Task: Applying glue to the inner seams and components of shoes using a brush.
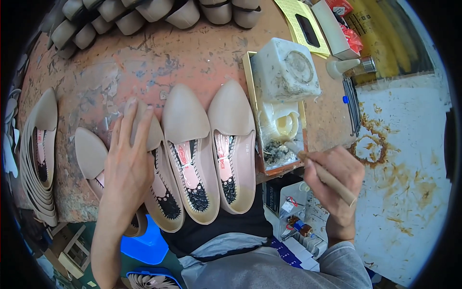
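Observation:
Several beige pointed flat shoes lie in a row at the table's front edge, toes away from me. The two on the right, a middle shoe (185, 115) and the rightmost shoe (232, 108), show their pink and black insides. My left hand (129, 164) lies with fingers spread over a shoe (155, 130) further left, partly covering it and its neighbour (89, 151). In my right hand (337, 178) is a brush (332, 183) with a thick wooden handle. Its tip points down into a shallow box (284, 169) beside a pale, glue-coated cup (286, 125); the bristles are hard to make out.
A glue-smeared white plastic container (286, 70) stands in the box. Stacked shoes (130, 19) fill the far edge; nested uppers (41, 159) lie at left. On the right are a phone (308, 30), a pale bottle (341, 67), dark rods (352, 106) and a stained white surface (409, 168).

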The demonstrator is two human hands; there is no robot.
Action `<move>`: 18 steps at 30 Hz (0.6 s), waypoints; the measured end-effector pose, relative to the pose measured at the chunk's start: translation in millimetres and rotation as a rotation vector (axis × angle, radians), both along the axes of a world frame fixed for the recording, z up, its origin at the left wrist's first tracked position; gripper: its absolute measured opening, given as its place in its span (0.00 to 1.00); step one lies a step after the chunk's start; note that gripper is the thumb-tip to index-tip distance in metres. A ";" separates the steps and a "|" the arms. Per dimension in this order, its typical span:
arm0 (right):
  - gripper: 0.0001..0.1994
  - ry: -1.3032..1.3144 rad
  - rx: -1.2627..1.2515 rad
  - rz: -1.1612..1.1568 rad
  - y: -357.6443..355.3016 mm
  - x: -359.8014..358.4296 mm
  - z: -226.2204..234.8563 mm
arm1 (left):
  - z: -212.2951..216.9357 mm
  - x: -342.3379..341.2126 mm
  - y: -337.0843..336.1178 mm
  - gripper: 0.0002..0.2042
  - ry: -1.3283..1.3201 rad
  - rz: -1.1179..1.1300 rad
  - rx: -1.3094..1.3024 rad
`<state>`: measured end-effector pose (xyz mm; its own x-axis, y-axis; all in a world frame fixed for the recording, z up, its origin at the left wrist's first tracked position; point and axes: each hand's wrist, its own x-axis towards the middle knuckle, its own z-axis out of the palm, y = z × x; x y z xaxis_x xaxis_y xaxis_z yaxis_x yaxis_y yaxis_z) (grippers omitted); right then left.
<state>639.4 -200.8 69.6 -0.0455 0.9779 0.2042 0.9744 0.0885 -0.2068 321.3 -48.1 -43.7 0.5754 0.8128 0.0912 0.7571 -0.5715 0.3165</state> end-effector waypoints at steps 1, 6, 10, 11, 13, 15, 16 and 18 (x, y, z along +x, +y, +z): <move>0.06 -0.001 -0.004 0.006 0.5 -1.7 -0.2 | 5.3 -5.0 -0.8 0.37 -0.044 -0.011 -0.041; 0.04 -0.041 0.081 -0.052 2.0 0.0 -1.2 | 11.8 -24.5 -1.0 0.33 -0.118 0.002 -0.089; 0.02 0.140 -0.128 -0.442 10.6 -10.4 2.5 | 12.8 -47.9 -2.7 0.22 -0.139 0.019 -0.051; 0.05 0.210 -0.108 -0.363 9.1 -10.8 1.0 | 10.0 -50.8 -1.4 0.18 -0.180 -0.004 -0.043; 0.07 0.492 0.010 -0.298 7.1 -26.6 21.5 | 3.7 -50.0 5.9 0.13 -0.234 -0.052 -0.017; 0.10 0.644 0.358 -0.062 21.4 -55.8 7.7 | -5.6 -49.9 7.4 0.09 -0.294 -0.068 0.105; 0.12 0.671 0.340 0.096 31.7 -63.7 5.4 | -10.8 -53.3 6.6 0.09 -0.315 -0.071 0.149; 0.07 0.611 0.049 0.442 58.7 -90.7 -1.5 | -14.1 -58.7 4.1 0.09 -0.315 -0.078 0.174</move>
